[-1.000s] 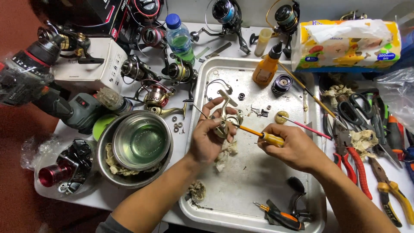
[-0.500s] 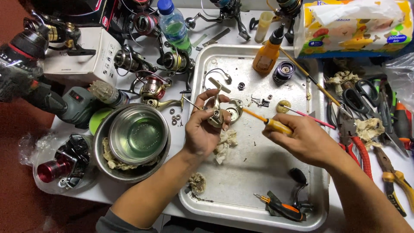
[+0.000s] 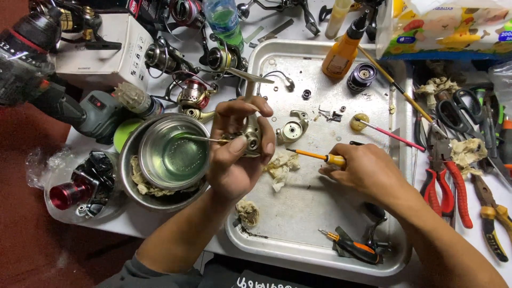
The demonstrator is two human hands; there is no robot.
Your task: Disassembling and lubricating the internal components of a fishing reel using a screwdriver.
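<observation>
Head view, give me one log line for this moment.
left hand: holds reel body | right hand: holds orange screwdriver | over metal tray

In our left hand (image 3: 234,160) we see a pale gold reel body (image 3: 250,136). Our right hand (image 3: 365,170) grips an orange-and-yellow screwdriver (image 3: 320,157). Beside the left hand, a silver bowl (image 3: 172,153) holds greenish liquid; red-handled pliers (image 3: 450,184) lie right.

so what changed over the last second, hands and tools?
The left hand lifted the reel body away from the screwdriver, toward the steel bowl. The right hand drew back, so the tip that was at the reel now points at open tray. Both grips unchanged; nothing picked up or released. Clutter around the tray stayed put.
</observation>
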